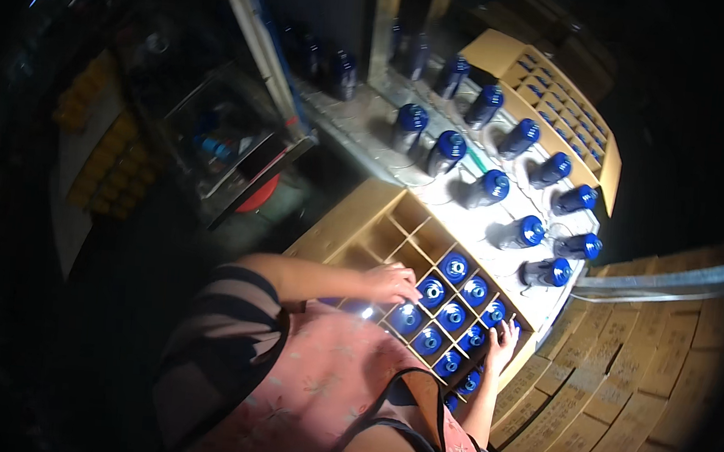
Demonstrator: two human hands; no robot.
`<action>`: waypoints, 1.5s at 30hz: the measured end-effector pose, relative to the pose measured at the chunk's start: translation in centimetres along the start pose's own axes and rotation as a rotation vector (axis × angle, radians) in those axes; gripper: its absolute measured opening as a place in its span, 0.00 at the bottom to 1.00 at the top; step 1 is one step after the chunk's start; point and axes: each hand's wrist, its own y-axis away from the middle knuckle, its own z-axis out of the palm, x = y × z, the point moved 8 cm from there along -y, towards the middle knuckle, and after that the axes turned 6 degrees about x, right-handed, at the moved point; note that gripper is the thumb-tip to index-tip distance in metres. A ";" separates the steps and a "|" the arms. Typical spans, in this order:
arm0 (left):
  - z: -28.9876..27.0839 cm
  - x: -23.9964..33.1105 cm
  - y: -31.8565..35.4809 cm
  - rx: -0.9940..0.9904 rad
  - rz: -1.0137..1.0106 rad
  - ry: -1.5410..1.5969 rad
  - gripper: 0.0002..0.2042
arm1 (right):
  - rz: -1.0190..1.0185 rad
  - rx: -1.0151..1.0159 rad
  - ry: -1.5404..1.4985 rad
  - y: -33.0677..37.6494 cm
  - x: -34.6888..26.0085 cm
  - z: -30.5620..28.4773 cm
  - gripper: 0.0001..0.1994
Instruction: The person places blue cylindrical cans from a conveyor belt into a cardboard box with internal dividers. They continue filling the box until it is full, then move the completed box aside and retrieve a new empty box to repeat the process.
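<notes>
- Two open boxes: a near box [349, 223] and a far box [492, 52].
- Near box: at least ten blue bottles [451, 316]. Bright table [525, 201]: eleven more.
- Dark bottles [344, 76], far left, look blurry.
- Left hand [391, 284] bends over bottles; right hand [501, 347] reaches the right side. Can't tell if fingers grip.

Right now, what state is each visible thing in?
Near carton: open, partly filled.
Carton bottles: upright in separate cells.
Table bottles: standing upright, apart.
Far carton: open, many cells occupied.
Right-side cartons: piled together.
Left hand: at a bottle; grip unclear.
Right hand: at near carton's side; grip unclear.
</notes>
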 end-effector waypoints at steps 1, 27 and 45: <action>0.1 -0.1 0.4 -0.005 0.032 -0.044 0.17 | 0.015 0.001 0.114 0.2 -0.2 1.0 0.19; -3.4 4.9 -0.2 0.041 -0.090 0.093 0.16 | 0.171 0.331 0.198 4.0 2.7 -2.8 0.27; -28.4 -4.1 -4.8 0.874 -0.383 0.349 0.18 | 0.164 0.373 0.542 4.5 3.2 -1.2 0.23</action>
